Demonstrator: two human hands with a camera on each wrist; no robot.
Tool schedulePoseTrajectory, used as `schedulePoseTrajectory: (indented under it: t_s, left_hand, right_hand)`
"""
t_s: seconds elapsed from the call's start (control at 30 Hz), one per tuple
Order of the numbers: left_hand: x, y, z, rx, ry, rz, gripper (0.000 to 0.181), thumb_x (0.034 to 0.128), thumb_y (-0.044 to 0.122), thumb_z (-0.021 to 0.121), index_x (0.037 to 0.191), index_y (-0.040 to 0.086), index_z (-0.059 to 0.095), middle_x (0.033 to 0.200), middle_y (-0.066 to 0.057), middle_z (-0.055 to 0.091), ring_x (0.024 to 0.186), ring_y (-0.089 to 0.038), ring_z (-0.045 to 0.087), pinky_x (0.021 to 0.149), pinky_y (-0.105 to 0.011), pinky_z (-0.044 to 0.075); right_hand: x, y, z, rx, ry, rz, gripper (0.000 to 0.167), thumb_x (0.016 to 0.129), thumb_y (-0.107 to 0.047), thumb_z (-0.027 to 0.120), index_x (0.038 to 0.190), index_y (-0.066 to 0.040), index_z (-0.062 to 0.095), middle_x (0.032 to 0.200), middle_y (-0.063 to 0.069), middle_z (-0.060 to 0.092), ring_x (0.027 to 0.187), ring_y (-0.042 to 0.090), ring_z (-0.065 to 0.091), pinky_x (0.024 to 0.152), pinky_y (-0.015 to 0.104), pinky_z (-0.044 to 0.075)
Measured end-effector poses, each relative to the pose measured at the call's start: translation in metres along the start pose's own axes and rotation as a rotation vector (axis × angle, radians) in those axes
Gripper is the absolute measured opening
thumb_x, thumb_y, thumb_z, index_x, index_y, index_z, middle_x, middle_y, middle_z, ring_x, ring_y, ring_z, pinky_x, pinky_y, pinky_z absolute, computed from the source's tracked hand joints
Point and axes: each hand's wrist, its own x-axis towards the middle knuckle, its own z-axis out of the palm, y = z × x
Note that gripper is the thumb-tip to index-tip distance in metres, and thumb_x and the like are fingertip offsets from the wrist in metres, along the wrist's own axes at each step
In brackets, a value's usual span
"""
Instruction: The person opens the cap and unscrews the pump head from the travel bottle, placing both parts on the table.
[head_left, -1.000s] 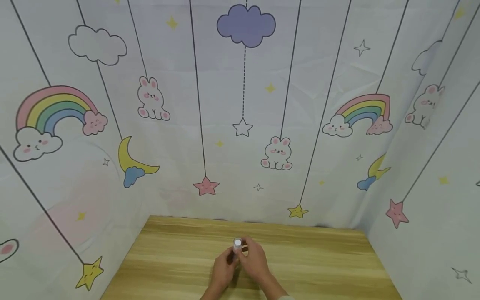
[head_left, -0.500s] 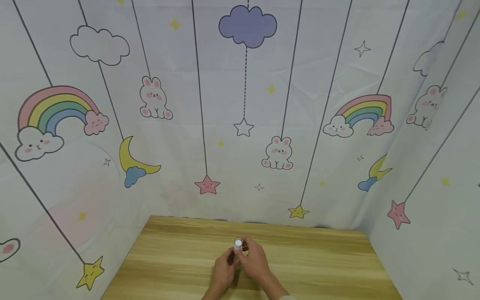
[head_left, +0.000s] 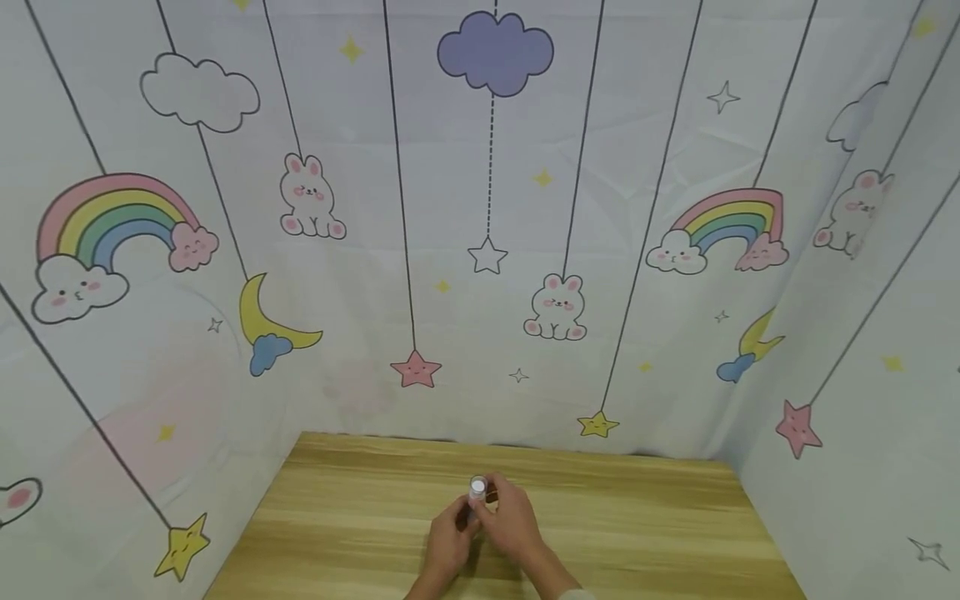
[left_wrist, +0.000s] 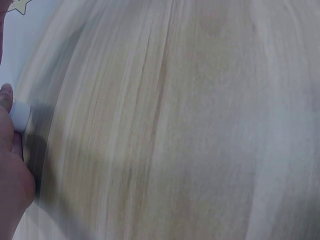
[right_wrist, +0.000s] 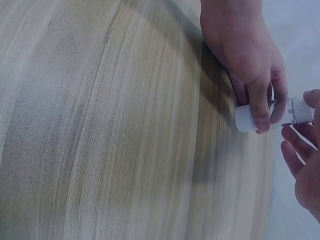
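Observation:
Near the middle of the head view, a small cylindrical container (head_left: 477,487) stands between the two hands, its round white top facing up. My left hand (head_left: 448,537) curls its fingers round the lower part. My right hand (head_left: 513,523) pinches the upper end between thumb and fingers. In the right wrist view the white base (right_wrist: 244,119) projects past the left hand (right_wrist: 247,55), and the right hand (right_wrist: 309,175) holds the white, clear-rimmed top (right_wrist: 301,110). The left wrist view shows the white base (left_wrist: 20,116) beside the left hand (left_wrist: 15,185). Fingers cover the container's middle.
A wooden-patterned table (head_left: 337,500) lies under the hands. White curtains (head_left: 465,333) printed with clouds, rainbows, rabbits, moons and stars surround its back and sides. The hands' shadows fall on the tabletop.

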Motion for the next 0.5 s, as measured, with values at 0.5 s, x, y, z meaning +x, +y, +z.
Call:
schedulePoseTrajectory:
  t_s: [0.5]
  left_hand:
    - [-0.0038, -0.0014, 0.0035, 0.073, 0.043, 0.007, 0.036, 0.0919, 0.004, 0.08, 0.127, 0.002, 0.072, 0.122, -0.021, 0.075, 0.111, -0.037, 0.073, 0.093, -0.05, 0.06]
  right_hand:
    - [-0.0006, 0.0001, 0.0006, 0.022, 0.009, 0.014, 0.023, 0.098, -0.023, 0.079, 0.117, -0.014, 0.068, 0.106, -0.004, 0.073, 0.097, 0.018, 0.069, 0.076, 0.032, 0.058]
